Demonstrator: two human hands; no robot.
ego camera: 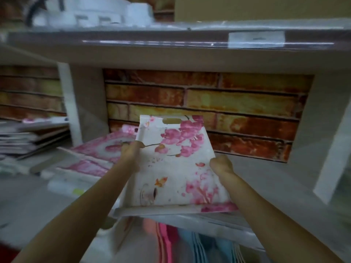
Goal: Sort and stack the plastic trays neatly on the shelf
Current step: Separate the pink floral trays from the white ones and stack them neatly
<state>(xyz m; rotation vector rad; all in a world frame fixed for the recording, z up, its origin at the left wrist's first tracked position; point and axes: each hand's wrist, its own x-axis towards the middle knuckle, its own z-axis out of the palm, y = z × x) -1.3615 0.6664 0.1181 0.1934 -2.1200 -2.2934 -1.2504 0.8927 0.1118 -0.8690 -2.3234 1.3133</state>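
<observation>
- Fingers of both hands curl round the long side rims of a floral tray [176, 164], held tilted at the picture's centre, over the front edge of the grey shelf [266, 171].
- At 9 o'clock, a blurred stack of flat dark-and-light items [28, 133] lies in the next bay; what they are cannot be made out.
- Just left of centre, a pile of pink-patterned trays [95, 154] lies on the shelf, its right part hidden behind the held tray and the left hand [131, 154].
- That left hand grips the tray's left rim, fingertips hidden beneath it.
- The tray's far end, at 12 o'clock from the hands, shows a slot handle [171, 121] against the brick-pattern backing [228, 103].
- The right hand [221, 165] clenches the right rim; its fingers fold out of sight under the tray.
- At 6 o'clock, blurred pink and blue upright items [190, 243] sit below the tray, cut off by the frame edge.
- At 12 o'clock, the upper shelf [171, 48] carries white objects [91, 14], too blurred to identify.
- At 3 o'clock, the bay's right wall [326, 130] partly leaves the frame.
</observation>
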